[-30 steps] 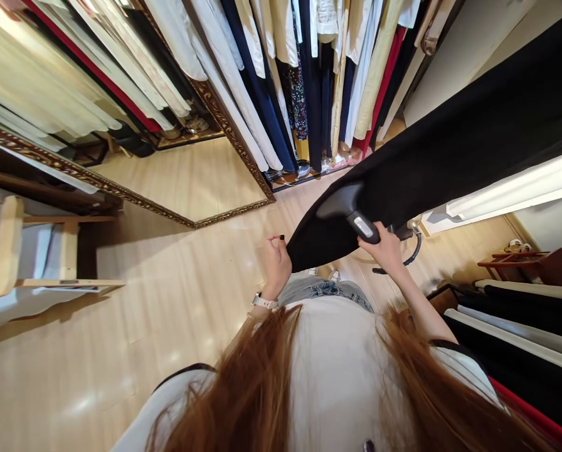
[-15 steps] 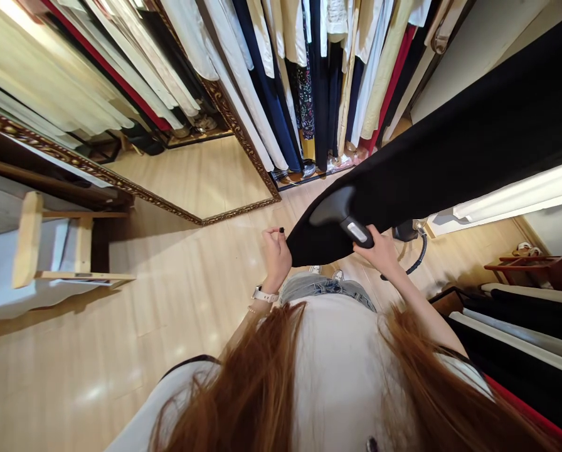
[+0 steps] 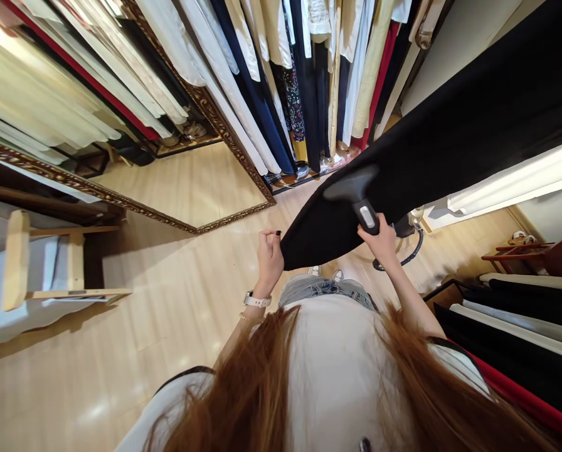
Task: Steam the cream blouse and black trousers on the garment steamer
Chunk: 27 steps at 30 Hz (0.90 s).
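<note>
A long black garment [image 3: 431,144] stretches from the upper right down to a narrow end in front of me. My left hand [image 3: 270,258] is closed on the edge of that narrow end, pulling the cloth fairly taut. In my right hand [image 3: 381,242] is the handle of a black garment steamer head [image 3: 352,188], its wide face lying against the cloth. A dark ribbed hose [image 3: 415,250] shows just beyond my right wrist, partly hidden by the hand and the garment.
Clothes [image 3: 304,88] hang on a rack ahead. A mirror in an ornate gilt frame [image 3: 234,218] leans at the left, near a wooden stool [image 3: 17,260]. More hanging garments [image 3: 520,320] are at my right, with a small reddish-brown rack [image 3: 535,254] behind them.
The steamer head has moved slightly right and up along the cloth, its handle now steeper. My left hand keeps its grip on the garment's end. The whole view has shifted a little.
</note>
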Motion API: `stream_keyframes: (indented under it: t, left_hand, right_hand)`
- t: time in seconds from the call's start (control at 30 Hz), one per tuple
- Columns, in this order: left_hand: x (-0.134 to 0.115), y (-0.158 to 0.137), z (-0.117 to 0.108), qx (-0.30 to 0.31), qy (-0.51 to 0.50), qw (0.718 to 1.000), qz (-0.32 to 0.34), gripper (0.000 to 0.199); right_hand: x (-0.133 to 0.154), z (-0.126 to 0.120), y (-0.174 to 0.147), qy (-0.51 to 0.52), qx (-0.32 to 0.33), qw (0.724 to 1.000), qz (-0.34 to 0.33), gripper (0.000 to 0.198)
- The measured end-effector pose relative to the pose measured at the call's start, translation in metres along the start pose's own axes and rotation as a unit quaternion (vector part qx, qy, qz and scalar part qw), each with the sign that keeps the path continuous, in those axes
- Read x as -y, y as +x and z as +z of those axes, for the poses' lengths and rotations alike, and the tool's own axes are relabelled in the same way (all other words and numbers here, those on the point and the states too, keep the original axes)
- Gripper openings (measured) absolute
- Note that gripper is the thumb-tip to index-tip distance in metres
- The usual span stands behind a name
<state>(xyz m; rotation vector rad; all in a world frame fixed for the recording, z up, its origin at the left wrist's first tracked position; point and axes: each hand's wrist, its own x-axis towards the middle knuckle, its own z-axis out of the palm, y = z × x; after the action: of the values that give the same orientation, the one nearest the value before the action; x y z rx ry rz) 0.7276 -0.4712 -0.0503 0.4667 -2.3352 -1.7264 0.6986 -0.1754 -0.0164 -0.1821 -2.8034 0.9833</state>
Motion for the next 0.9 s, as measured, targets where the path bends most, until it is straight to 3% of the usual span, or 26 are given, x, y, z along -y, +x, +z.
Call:
stream_keyframes:
  t: [0.2, 0.37, 0.53, 0.6, 0.73, 0.9]
  left_hand:
    - [-0.007, 0.0, -0.006, 0.099, -0.012, 0.995, -0.003, 0.032]
    - [-0.01, 0.002, -0.005, 0.1, -0.02, 0.995, 0.011, 0.03]
    - [-0.006, 0.003, 0.001, 0.128, -0.034, 0.991, -0.001, 0.032]
    - [-0.003, 0.003, 0.004, 0.133, -0.04, 0.99, -0.013, 0.034]
    - [-0.001, 0.002, 0.01, 0.136, -0.045, 0.989, -0.024, 0.038]
    - [-0.005, -0.002, 0.025, 0.163, -0.053, 0.984, -0.038, 0.041]
  right_hand:
    - [-0.017, -0.019, 0.009, -0.037, 0.063, 0.996, -0.045, 0.04]
    - [-0.029, -0.032, 0.014, -0.034, -0.04, 0.998, 0.035, 0.04]
    - [-0.037, -0.026, -0.006, -0.055, 0.07, 0.996, -0.02, 0.04]
    - [-0.04, -0.025, -0.01, -0.042, 0.045, 0.998, 0.01, 0.039]
    - [-0.044, -0.02, -0.018, 0.002, -0.068, 0.991, 0.119, 0.043]
    - [-0.041, 0.007, -0.063, 0.032, 0.023, 0.99, 0.135, 0.043]
